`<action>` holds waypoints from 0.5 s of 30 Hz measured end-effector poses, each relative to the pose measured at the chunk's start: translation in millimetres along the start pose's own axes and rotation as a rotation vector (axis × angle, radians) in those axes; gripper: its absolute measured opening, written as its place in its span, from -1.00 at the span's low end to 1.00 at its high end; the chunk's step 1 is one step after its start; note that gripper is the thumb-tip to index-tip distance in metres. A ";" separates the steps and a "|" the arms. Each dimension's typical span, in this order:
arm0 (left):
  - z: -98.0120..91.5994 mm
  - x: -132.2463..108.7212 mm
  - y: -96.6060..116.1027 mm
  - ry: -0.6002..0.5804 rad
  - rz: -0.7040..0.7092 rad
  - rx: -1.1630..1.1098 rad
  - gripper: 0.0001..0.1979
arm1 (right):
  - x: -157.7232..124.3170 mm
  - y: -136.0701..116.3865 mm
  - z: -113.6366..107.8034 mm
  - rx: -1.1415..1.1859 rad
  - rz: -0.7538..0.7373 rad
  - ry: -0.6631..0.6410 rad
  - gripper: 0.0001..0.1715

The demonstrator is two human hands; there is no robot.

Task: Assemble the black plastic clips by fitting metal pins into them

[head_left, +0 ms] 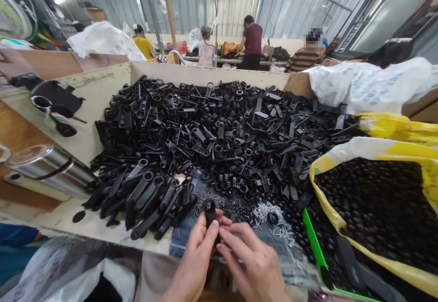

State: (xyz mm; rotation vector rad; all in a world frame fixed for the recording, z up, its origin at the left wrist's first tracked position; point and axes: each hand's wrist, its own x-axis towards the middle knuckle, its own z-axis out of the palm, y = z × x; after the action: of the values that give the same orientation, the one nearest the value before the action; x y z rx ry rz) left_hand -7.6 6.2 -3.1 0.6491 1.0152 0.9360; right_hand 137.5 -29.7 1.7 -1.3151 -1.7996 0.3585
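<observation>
Black ringed part [209, 207] over the blue sheet [180, 239], long axis running away from the person, ring outward. Left hand [197, 246] nearer, thumb and fingers gripping it; right hand [252, 255], fingers bent, at its near end, grip unclear. Silver pins [272, 221] ahead-right; black handles [140, 193] crowd left; some sheet shows between handles and left hand.

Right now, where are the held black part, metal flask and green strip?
Held black part [210, 215], head view: shaft below its ring.
Metal flask [47, 163], head view: its shiny side.
Green strip [313, 242], head view: its long side.
</observation>
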 end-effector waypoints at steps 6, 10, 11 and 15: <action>-1.2 -11.6 9.6 -0.359 -0.131 0.130 -0.48 | 20.7 5.6 -27.2 0.410 0.481 -0.153 -0.73; -2.0 -20.5 18.6 -0.407 -0.147 0.280 -0.43 | 17.0 5.6 -17.2 0.724 0.575 -0.307 -0.63; -2.5 -21.3 19.4 -0.377 -0.124 0.349 -0.46 | 14.6 5.1 -14.1 0.679 0.556 -0.261 -0.64; -3.3 -17.8 16.5 -0.209 0.151 0.614 -0.68 | 7.6 6.3 -7.1 0.464 0.437 -0.076 -0.74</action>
State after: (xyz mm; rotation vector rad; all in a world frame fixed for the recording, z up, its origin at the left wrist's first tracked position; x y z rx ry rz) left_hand -20.2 -1.6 16.4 1.3227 1.0764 0.6589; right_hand 146.3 -22.2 5.2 -1.3525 -1.3581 1.0107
